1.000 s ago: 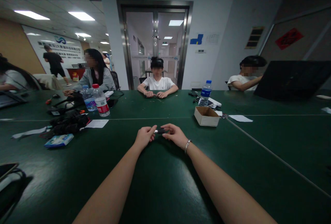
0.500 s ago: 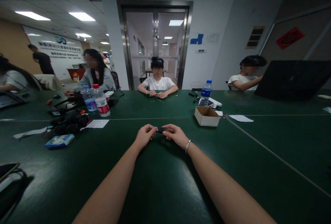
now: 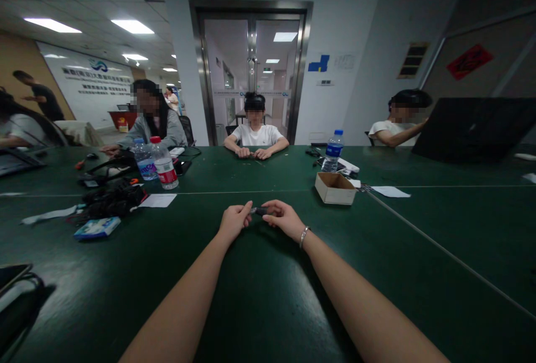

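A small black object with a silvery end (image 3: 261, 211) is held between my two hands, a little above the green table (image 3: 259, 273); it is too small to tell its kind. Thumb and fingers of my left hand (image 3: 235, 221) are pinched at its silvery end. Around the black part, my right hand (image 3: 285, 220) closes with thumb and bent fingers. The right wrist wears a silver bracelet (image 3: 305, 237).
An open cardboard box (image 3: 335, 194) stands right of my hands, with a blue-capped bottle (image 3: 334, 152) behind it. To the left are a red-capped bottle (image 3: 164, 165), black gear (image 3: 111, 201) and a blue-white packet (image 3: 97, 228). Another person (image 3: 256, 135) sits opposite.
My left fingers have shifted slightly left, and more of the silvery end shows between the hands. My right hand has barely moved. A standing person in the background has moved left.
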A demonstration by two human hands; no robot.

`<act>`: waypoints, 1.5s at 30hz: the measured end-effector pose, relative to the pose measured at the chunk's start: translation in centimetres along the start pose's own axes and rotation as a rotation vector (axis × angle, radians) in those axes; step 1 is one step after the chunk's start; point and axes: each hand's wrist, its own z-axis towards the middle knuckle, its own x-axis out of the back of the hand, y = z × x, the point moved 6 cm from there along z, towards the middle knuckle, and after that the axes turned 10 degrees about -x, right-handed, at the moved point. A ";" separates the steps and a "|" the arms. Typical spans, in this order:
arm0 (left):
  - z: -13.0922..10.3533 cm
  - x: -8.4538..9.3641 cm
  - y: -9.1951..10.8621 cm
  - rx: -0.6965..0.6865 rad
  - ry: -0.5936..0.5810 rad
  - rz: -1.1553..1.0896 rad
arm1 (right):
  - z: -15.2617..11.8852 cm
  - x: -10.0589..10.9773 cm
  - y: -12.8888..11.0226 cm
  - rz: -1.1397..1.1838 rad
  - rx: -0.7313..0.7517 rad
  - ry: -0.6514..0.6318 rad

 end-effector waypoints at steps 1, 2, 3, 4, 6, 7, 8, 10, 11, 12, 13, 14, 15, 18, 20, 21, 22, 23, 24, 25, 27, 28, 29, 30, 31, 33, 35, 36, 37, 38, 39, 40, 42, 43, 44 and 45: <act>0.0 0.0 0.0 -0.008 0.001 0.010 | 0.0 0.0 0.0 0.000 0.000 0.004; 0.0 0.0 0.0 -0.016 0.007 0.017 | 0.0 0.0 0.1 -0.001 -0.001 0.004; 0.0 0.1 0.1 -0.025 0.015 0.024 | 0.1 0.0 0.1 -0.003 -0.002 0.002; 0.0 0.2 0.1 -0.031 0.026 0.032 | 0.0 0.0 0.1 -0.006 -0.001 -0.004; -0.1 0.3 0.2 -0.034 0.043 0.053 | 0.0 0.0 0.0 -0.010 0.005 -0.010; -0.1 0.4 0.2 -0.035 0.046 0.061 | 0.0 0.0 -0.1 -0.012 0.007 -0.010; -0.1 0.4 0.3 -0.039 0.048 0.064 | 0.0 0.0 -0.1 -0.013 0.007 -0.008; -0.1 0.4 0.3 -0.048 0.043 0.052 | 0.0 0.0 -0.1 -0.015 0.001 -0.005; -0.1 0.4 0.3 -0.050 0.038 0.038 | 0.0 0.0 -0.1 -0.016 -0.002 -0.004; -0.1 0.3 0.3 -0.049 0.033 0.024 | 0.0 0.0 0.0 -0.016 -0.003 -0.005; -0.1 0.3 0.2 -0.046 0.025 0.008 | 0.0 0.0 0.0 -0.015 -0.003 -0.005; -0.1 0.3 0.2 -0.045 0.018 -0.008 | 0.1 0.0 0.0 -0.015 -0.001 -0.004; -0.1 0.2 0.2 -0.047 0.013 -0.023 | 0.1 0.0 0.0 -0.014 0.000 -0.003; -0.1 0.2 0.2 -0.067 0.000 -0.064 | 0.1 0.1 0.2 -0.007 0.001 -0.001; 0.0 0.0 0.2 -0.076 -0.017 -0.107 | 0.1 0.2 0.3 -0.002 -0.001 -0.001; 0.0 -0.1 0.1 -0.079 -0.021 -0.134 | 0.2 0.2 0.3 0.001 -0.002 0.000; 0.1 -0.1 0.1 -0.082 -0.020 -0.160 | 0.2 0.3 0.4 0.003 -0.003 0.003; 0.1 -0.2 0.1 -0.088 -0.017 -0.186 | 0.2 0.3 0.4 0.005 -0.005 0.005; 0.1 -0.2 0.2 -0.097 -0.015 -0.211 | 0.2 0.3 0.4 0.006 -0.005 0.005; 0.1 -0.2 0.3 -0.107 -0.015 -0.232 | 0.2 0.3 0.4 0.006 -0.003 0.005; 0.0 -0.3 0.6 -0.126 -0.029 -0.263 | 0.2 0.3 0.4 0.006 -0.002 0.002; -0.1 -0.3 0.8 -0.130 -0.038 -0.271 | 0.3 0.3 0.4 0.007 -0.001 0.002; -0.2 -0.3 0.9 -0.130 -0.045 -0.274 | 0.3 0.3 0.4 0.008 -0.002 0.004; -0.2 -0.2 1.0 -0.127 -0.049 -0.272 | 0.3 0.3 0.4 0.008 -0.002 0.007; -0.2 -0.2 1.0 -0.122 -0.050 -0.269 | 0.2 0.3 0.4 0.007 -0.004 0.008; -0.2 -0.1 1.1 -0.110 -0.050 -0.266 | 0.2 0.3 0.5 0.000 -0.008 0.010; -0.1 -0.1 1.1 -0.104 -0.042 -0.262 | 0.2 0.2 0.4 -0.008 -0.009 0.008; -0.1 -0.1 1.1 -0.103 -0.040 -0.260 | 0.2 0.2 0.4 -0.010 -0.008 0.006; -0.1 0.0 1.1 -0.103 -0.040 -0.258 | 0.1 0.2 0.3 -0.010 -0.007 0.005; -0.1 0.0 1.1 -0.101 -0.040 -0.256 | 0.1 0.2 0.3 -0.009 -0.006 0.002; -0.1 0.0 1.1 -0.095 -0.038 -0.252 | 0.1 0.1 0.3 -0.009 -0.005 0.000; -0.1 0.0 1.1 -0.087 -0.038 -0.249 | 0.1 0.1 0.2 -0.010 -0.005 -0.001; -0.1 0.1 1.1 -0.067 -0.033 -0.239 | 0.0 0.1 0.2 -0.015 -0.006 -0.004; -0.1 0.2 1.0 -0.058 -0.030 -0.233 | 0.0 0.1 0.2 -0.018 -0.006 -0.005; -0.1 0.2 1.0 -0.050 -0.026 -0.225 | 0.0 0.1 0.1 -0.020 -0.005 -0.006; 0.0 0.2 1.0 -0.043 -0.024 -0.216 | 0.0 0.1 0.1 -0.021 -0.004 -0.005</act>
